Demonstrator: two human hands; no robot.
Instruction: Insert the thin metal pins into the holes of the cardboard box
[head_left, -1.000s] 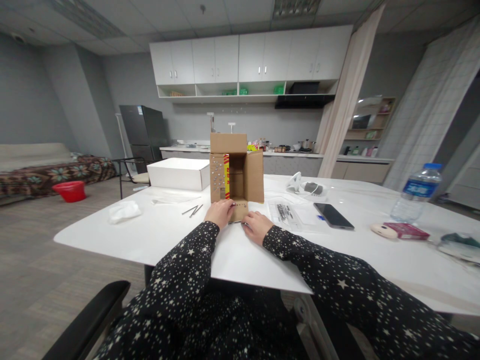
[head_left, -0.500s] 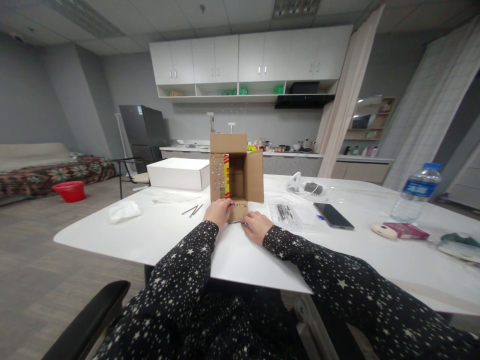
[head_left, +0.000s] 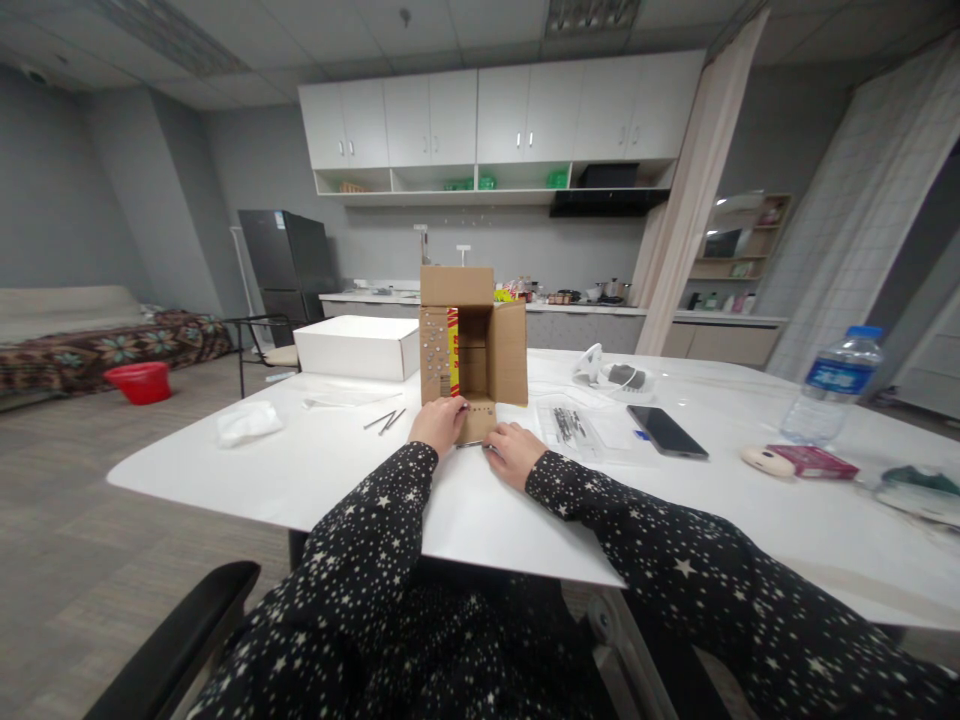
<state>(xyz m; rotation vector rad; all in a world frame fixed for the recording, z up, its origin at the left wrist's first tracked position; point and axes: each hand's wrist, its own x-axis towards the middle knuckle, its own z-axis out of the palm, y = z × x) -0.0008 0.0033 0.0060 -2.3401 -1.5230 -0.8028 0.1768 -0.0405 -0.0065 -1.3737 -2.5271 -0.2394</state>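
Nothing much has shifted since a second ago: both my hands stay planted at the foot of the small brown cardboard box [head_left: 472, 340], which lies on its side in the middle of the white counter [head_left: 337, 470] with its open mouth toward me and its flaps spread. Starting at the left, the crumpled white tissue [head_left: 247, 422] and the flat white rectangular box [head_left: 358, 347] sit well clear, and the thin dark sticks [head_left: 386, 420] lie just left of my work. My left hand [head_left: 439, 425] is curled over the near flap's left corner, pressing it down. Between the hands a thin dark strip shows along the flap's edge; what it is I cannot tell. My right hand [head_left: 514, 453] rests fingers-down on the counter at the flap's right end, seemingly pinching that strip. I judge steady, even pressure from both sides best, so the flap stays flat.
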